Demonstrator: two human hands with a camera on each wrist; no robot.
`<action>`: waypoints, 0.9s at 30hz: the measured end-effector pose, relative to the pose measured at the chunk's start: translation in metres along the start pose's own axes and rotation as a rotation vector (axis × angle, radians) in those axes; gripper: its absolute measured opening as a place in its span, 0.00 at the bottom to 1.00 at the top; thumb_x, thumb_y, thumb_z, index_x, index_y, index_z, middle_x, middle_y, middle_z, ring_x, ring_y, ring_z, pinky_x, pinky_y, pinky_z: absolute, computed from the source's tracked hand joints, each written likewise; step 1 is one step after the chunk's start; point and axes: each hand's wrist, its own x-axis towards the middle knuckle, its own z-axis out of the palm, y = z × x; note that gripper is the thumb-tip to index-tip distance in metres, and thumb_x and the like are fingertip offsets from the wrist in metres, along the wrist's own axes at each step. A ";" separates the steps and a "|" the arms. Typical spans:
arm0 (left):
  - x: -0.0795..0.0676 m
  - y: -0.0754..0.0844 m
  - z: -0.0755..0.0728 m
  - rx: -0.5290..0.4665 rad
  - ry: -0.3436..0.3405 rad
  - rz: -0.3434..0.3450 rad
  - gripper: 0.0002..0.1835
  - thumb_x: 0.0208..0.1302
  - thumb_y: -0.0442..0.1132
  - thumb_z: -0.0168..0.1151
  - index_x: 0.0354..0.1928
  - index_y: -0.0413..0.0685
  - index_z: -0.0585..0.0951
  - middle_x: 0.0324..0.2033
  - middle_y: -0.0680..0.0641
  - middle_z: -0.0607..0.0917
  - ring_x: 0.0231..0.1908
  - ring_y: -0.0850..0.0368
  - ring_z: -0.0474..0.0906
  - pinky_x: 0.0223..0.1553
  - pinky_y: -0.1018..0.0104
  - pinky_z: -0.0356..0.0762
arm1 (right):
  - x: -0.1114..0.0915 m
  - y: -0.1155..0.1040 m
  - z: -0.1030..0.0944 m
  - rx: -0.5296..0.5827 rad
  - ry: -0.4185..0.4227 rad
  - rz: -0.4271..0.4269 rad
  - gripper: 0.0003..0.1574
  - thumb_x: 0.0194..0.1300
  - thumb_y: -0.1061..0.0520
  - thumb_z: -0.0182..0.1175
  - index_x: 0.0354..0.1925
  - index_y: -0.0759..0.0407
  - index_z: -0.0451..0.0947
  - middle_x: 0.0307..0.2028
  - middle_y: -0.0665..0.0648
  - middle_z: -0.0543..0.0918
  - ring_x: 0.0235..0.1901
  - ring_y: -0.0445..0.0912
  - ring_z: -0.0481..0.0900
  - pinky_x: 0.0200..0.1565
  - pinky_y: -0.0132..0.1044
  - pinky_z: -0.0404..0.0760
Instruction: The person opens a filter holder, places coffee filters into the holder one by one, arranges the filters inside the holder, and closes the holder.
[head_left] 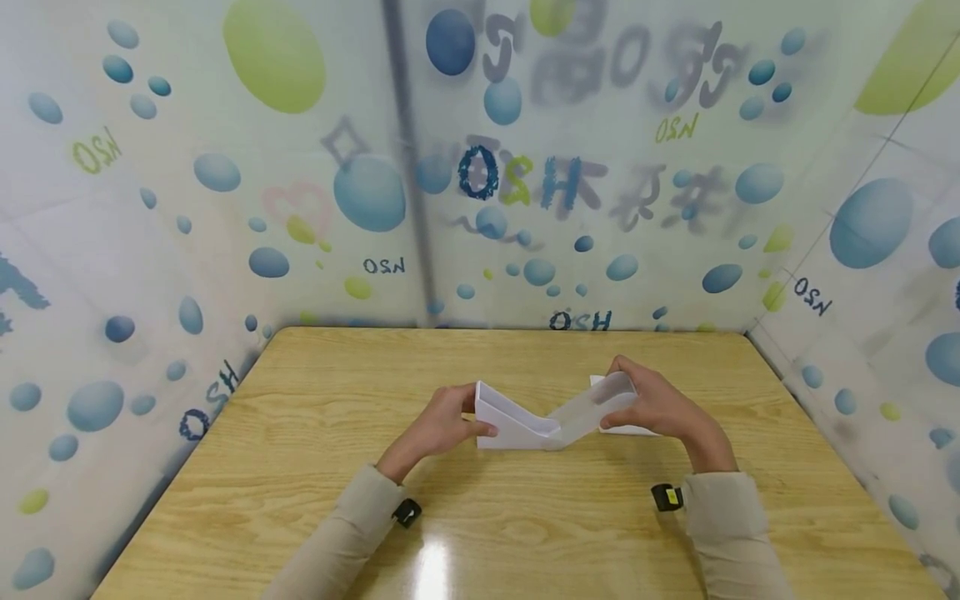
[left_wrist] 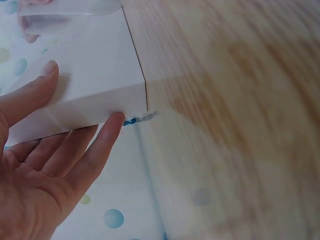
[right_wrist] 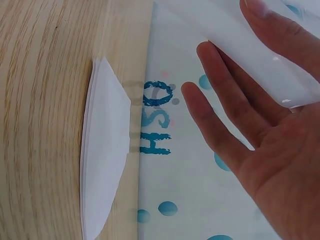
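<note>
My left hand [head_left: 442, 423] grips the left end of a white, open-topped box with a slanted rim [head_left: 506, 427], thumb on the near side and fingers at the far side. In the left wrist view, the white box [left_wrist: 100, 65] shows a finely ridged patch beside the thumb. A translucent plastic piece [head_left: 585, 410] slopes up to the right from the box's right end; whether they are joined I cannot tell. My right hand [head_left: 660, 406] holds its raised end between thumb and fingers. Behind that hand lies a folded stack of white paper [right_wrist: 105, 155].
The wood-grain table [head_left: 300, 500] has a patterned wall [head_left: 480, 275] along its back and more such walls at both sides. A black strap device [head_left: 407, 512] sits at the left cuff, another black strap device [head_left: 667, 497] at the right.
</note>
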 end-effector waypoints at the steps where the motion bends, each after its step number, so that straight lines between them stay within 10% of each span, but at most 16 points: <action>1: 0.000 0.000 0.000 -0.001 0.001 0.000 0.18 0.62 0.35 0.75 0.53 0.47 0.83 0.49 0.46 0.90 0.50 0.49 0.89 0.51 0.55 0.87 | 0.000 0.000 0.000 0.005 0.001 0.003 0.31 0.52 0.55 0.81 0.45 0.60 0.71 0.47 0.61 0.84 0.42 0.48 0.80 0.42 0.41 0.82; 27: -0.001 0.001 0.000 -0.011 0.001 -0.012 0.18 0.62 0.34 0.75 0.53 0.47 0.84 0.48 0.46 0.90 0.48 0.50 0.89 0.50 0.56 0.87 | 0.000 0.006 0.000 0.025 -0.013 0.011 0.31 0.53 0.56 0.81 0.46 0.58 0.71 0.47 0.61 0.83 0.43 0.50 0.80 0.42 0.40 0.83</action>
